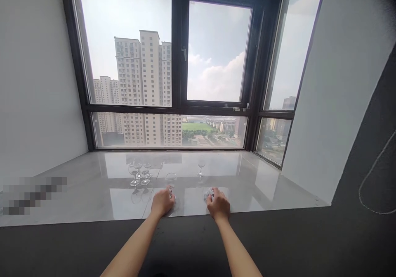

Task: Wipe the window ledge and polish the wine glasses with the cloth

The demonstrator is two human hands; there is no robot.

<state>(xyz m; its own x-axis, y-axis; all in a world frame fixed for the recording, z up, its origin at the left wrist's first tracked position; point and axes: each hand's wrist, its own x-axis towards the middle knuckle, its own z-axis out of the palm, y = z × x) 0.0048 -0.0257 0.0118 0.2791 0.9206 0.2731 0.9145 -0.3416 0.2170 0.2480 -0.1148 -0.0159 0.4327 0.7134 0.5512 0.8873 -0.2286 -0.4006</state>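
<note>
Stemmed glass (pixel 170 181) stands upright near the front edge of the polished stone window ledge (pixel 262 186), bowl clear and apparently empty. Left hand (pixel 162 203) is closed around the lower stem and foot — a grip low down, which I judge pins the base to the ledge so the glass cannot tip or slide on the glossy surface.

Right hand (pixel 218 204) lies just beside it, well clear of the glass, fingers curled over a small crumpled cloth (pixel 208 194) that is pressed flat to the ledge; only a pale corner shows past the knuckles, so whether it is cloth or paper cannot be told for certain.

Farther back, left of centre, a cluster of four similar glasses (pixel 140 173) stands close together, upright, some nearly touching — grouped away from the hands. One single glass (pixel 201 167) stands apart to the right of them, behind the cloth hand.

Beyond the ledge: a dark-framed window (pixel 179 62) with tower blocks outside.
</note>
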